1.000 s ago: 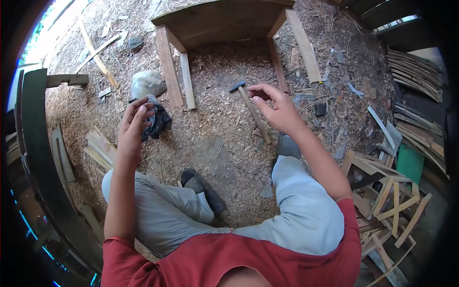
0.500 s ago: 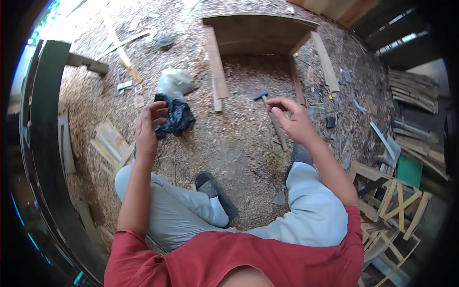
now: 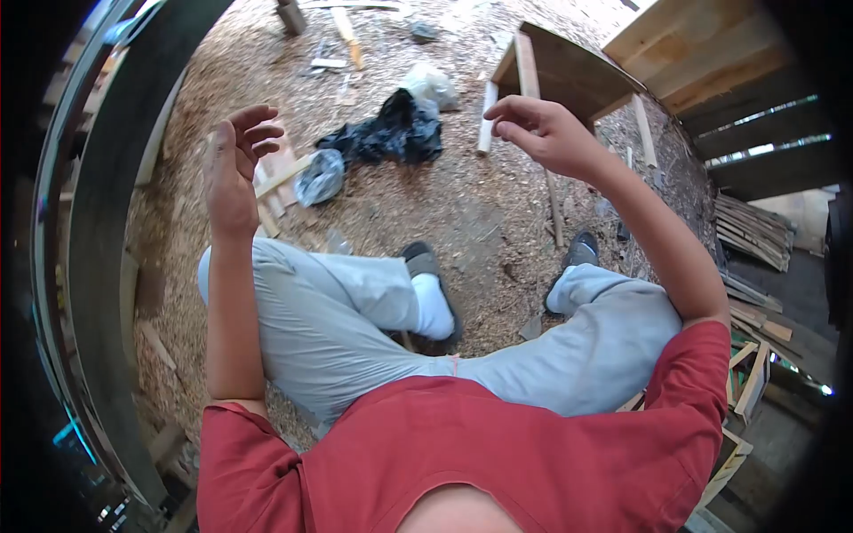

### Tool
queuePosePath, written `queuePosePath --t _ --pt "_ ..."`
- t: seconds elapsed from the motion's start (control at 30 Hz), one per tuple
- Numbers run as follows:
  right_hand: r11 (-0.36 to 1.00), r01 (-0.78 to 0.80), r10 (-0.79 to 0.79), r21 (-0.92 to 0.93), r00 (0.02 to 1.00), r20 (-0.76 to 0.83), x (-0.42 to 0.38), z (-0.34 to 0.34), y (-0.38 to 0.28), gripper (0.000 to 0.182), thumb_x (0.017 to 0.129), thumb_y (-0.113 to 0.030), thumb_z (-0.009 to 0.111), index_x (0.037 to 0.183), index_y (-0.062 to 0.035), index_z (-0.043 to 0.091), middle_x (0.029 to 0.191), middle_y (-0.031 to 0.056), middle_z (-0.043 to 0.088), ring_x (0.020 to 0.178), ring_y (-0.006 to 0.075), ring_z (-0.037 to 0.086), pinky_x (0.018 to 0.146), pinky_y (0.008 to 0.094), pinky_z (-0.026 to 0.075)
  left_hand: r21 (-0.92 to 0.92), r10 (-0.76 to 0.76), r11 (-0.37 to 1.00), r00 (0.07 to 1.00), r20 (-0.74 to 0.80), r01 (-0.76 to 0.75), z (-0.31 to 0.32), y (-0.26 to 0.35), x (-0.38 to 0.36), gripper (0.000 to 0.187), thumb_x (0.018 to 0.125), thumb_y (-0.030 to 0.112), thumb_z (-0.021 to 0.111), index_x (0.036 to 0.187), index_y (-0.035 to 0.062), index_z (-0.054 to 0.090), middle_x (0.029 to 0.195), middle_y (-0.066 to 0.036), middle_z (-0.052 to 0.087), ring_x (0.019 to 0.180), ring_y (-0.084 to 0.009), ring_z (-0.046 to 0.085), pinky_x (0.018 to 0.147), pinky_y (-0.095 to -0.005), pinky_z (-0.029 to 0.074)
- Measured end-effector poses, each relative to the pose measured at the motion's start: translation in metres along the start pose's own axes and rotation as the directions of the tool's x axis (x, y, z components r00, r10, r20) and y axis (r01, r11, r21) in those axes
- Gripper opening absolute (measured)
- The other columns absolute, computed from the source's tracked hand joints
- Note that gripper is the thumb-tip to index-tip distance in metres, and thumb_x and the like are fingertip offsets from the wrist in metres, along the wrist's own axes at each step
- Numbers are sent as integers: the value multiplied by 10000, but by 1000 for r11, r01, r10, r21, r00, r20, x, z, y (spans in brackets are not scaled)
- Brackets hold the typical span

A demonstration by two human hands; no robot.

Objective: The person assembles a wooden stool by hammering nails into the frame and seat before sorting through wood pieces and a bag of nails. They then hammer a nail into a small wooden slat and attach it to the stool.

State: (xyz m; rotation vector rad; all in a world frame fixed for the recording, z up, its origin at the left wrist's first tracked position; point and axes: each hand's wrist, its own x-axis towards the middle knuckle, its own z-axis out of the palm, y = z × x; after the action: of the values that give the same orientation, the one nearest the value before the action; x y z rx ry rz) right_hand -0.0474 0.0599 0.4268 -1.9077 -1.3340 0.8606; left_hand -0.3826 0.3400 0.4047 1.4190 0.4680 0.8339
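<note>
Nearest, a red shirt [image 3: 498, 453] and light grey trousers [image 3: 355, 311] on bent legs, one white-socked foot in a dark sandal [image 3: 433, 293] planted on the wood-chip floor [image 3: 471, 222]. Raised above the left knee, the left hand [image 3: 233, 169]: loosely curled, fingers bent inward, holding nothing. Raised at the upper right, the right hand [image 3: 546, 133]: thumb and fingertips drawn close together as in a pinch, anything between them too small to make out. Just beyond the left hand, on the floor, a few pale short wooden slats [image 3: 275, 173], and beside those a small grey crumpled plastic bag [image 3: 320, 176]. Farther out, between the two hands, a black crumpled plastic bag [image 3: 391, 131], well apart from both and lying flat on the chips, with a whitish crumpled plastic bag [image 3: 431, 84] just behind. Below the right wrist, a long thin wooden stick [image 3: 555, 209] lying on the floor toward the right foot. Behind the right hand, a low dark wooden table [image 3: 569, 75] with pale legs. Along the left edge, a broad curved dark plank [image 3: 115, 178]. Far right, stacked wooden strips [image 3: 755, 231].
</note>
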Motion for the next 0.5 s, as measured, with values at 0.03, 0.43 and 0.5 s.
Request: queuePosePath --t 0.03,0.43,0.5 --pt "1000 12 -11 -21 1000 27 8 22 -9 252 1093 -151 657 1310 -36 713 1043 56 771 980 127 709 892 315 572 5 13 1000 1000 -23 -12 -23 0 -12 528 1204 404 376 1320 -30 654 1288 -168 723 1087 -224 700 939 -357 542" --pt "991 130 -124 -44 985 117 82 219 -99 266 1034 -159 703 1246 1 721 1027 145 792 935 226 762 873 364 598 187 97 982 933 -347 -32 -188 20 -84 305 1165 288 534 1235 48 708 1198 -65 745 1047 -143 696 913 -301 527" --pt "986 153 -154 73 988 16 111 247 -82 244 1026 -138 707 1223 4 730 981 139 790 878 219 759 828 351 595 184 27 982 947 -319 34 -186 20 -82 271 1159 277 554 1207 77 730 1155 -24 758 1038 -114 689 893 -273 512"
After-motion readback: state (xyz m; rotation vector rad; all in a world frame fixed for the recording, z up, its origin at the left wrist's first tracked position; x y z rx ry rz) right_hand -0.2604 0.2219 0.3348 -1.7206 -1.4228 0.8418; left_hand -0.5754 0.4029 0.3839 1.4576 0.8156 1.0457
